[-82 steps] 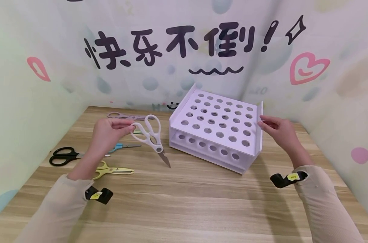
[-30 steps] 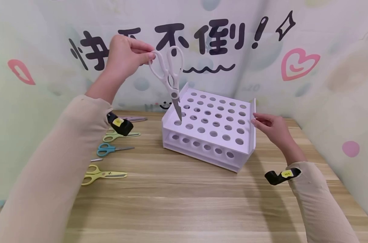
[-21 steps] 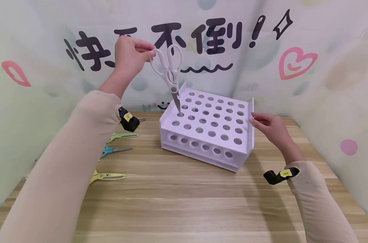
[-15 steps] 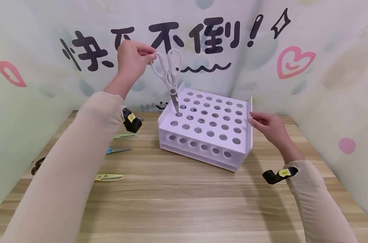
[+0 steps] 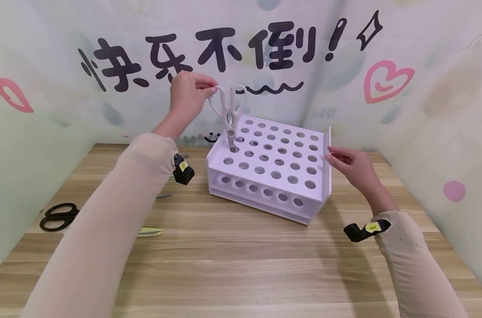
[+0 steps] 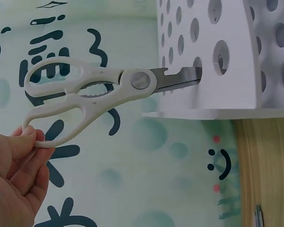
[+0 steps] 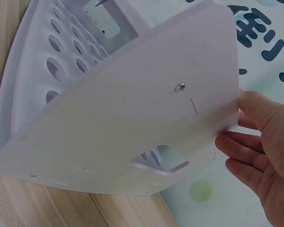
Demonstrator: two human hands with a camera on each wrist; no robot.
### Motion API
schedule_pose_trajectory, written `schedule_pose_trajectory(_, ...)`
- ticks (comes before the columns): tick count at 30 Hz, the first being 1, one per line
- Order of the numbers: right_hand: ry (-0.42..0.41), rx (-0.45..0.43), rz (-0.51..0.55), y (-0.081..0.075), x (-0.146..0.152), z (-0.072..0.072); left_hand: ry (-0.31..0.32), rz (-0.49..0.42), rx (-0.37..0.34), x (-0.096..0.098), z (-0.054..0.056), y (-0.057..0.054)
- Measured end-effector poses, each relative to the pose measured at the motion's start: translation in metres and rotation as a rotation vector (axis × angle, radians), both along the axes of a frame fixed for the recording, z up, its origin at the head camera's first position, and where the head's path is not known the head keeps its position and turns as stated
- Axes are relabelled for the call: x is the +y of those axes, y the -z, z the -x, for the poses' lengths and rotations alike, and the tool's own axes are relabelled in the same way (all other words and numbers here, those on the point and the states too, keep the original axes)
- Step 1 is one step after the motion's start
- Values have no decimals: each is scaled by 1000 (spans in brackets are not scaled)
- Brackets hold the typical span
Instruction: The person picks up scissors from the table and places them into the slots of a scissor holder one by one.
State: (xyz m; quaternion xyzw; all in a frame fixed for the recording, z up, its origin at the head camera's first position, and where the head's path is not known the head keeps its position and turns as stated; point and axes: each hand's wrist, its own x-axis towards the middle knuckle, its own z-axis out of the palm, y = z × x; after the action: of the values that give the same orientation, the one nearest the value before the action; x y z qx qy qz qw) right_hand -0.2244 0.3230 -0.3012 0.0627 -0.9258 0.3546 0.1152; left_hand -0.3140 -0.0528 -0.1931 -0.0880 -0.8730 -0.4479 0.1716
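White-handled scissors hang blade down over the white rack, a stand with rows of round holes. Their blade tips sit inside a hole near the rack's left side; in the left wrist view the blades enter that hole. My left hand pinches the scissors by the rim of one handle loop, thumb against fingers. My right hand grips the upper edge of the rack's right side panel, thumb on one face and fingers on the other.
Black-handled scissors lie at the table's left. Yellow scissors and a blade of another pair show partly from behind my left sleeve. A printed cloth hangs behind the wooden table.
My left hand has lifted the white scissors from the left side to above the rack, then lowered their blades into a hole. My right hand keeps its hold on the side panel.
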Motion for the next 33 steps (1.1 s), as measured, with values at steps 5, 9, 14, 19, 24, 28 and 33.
schedule_pose_trajectory(5, 9, -1, 7, 1, 1, -1, 43, -7, 13, 4, 0, 10)
schedule_pose_trajectory(9, 7, -1, 12, 2, 2, -2, 69, -7, 27, 7, 3, 19)
schedule_pose_trajectory(14, 26, -18, 4, 3, 1, -1, 110, 12, 28, 10, 5, 28)
schedule_pose_trajectory(19, 34, -36, 5, 3, 0, 1, 160, 55, 24, 12, 5, 34)
schedule_pose_trajectory(24, 31, -38, 14, 3, 0, 0, 169, 76, 34, 14, 3, 37)
schedule_pose_trajectory(28, 30, -35, 22, 3, 0, 0, 164, 83, 46, 13, 2, 38)
schedule_pose_trajectory(33, 26, -32, 34, 3, -1, 0, 170, 87, 59, 11, 1, 39)
